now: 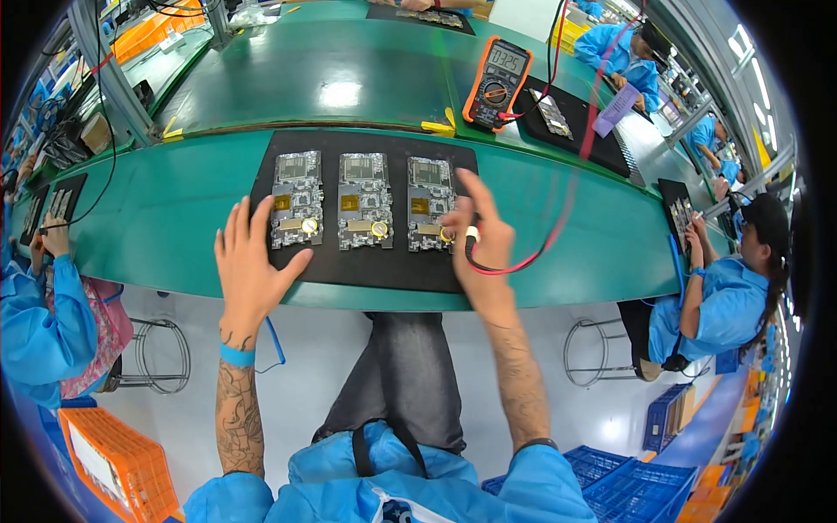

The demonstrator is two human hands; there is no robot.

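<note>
Three circuit boards lie in a row on a black mat [375, 272]: a left board [298, 187], a middle board [364, 192] and a right board [430, 185]. Each carries an amber square and a round gold-and-white part near its lower edge. My left hand [248, 266] is open, its fingers spread beside the left board. My right hand [490, 257] is closed around multimeter test probes [472, 237] at the right board's edge. Their tips are hidden. Red and black leads [523, 267] trail from this hand. A blue strap [236, 355] circles my left wrist.
An orange multimeter [497, 85] stands behind the mat, near another board [551, 115] on a dark mat. Co-workers in blue sit at the left [44, 322] and right [719, 296]. An orange crate [122, 458] and blue crates [641, 488] stand on the floor.
</note>
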